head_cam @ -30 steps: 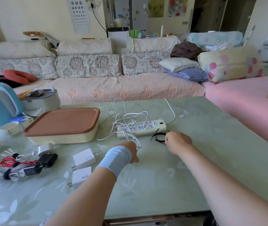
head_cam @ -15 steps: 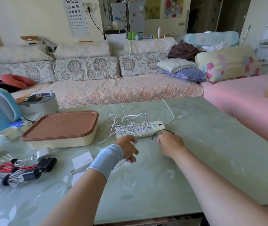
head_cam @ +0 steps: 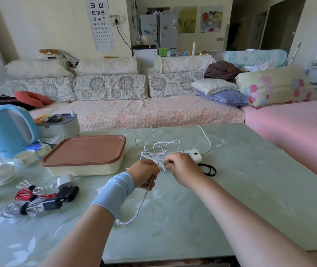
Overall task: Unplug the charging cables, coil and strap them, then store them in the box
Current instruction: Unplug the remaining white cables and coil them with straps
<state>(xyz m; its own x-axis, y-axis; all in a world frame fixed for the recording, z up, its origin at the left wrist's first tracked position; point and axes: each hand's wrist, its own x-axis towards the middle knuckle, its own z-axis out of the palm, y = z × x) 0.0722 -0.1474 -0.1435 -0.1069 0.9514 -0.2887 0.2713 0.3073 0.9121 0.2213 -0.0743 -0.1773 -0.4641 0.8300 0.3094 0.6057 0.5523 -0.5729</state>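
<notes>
Behind the work runs a long floral sofa [head_cam: 134,112], and in front of it the pale green glass table [head_cam: 231,199] carries everything we need. At its left side the cream storage box [head_cam: 84,153] sits with its brown lid on, so nothing can go in until we open it. Nearer us lie the bundled cables [head_cam: 28,207], already coiled and strapped but not yet stored. Beyond our hands lies the white power strip [head_cam: 193,153], with loops of loose white cable [head_cam: 159,145] heaped over it.

What has changed is our grip. A second ago both hands sat low over the table with fingers curled, the right one by the strap. Now our left hand [head_cam: 144,175] is raised a little, fingers curled round the white cable. A length of it trails back toward us beside the forearm, its free connector end lying on the table. Our right hand [head_cam: 182,168] has crossed leftward to the strip's near edge and pinches the same cable between thumb and forefinger, close to the left hand. The black strap [head_cam: 208,169] it left behind lies on the table just right of that hand.

We judge that this end is free and coiling is starting. Whether the far end is still in the strip we cannot tell under the tangle. The strap waits within reach for the finished coil.
</notes>
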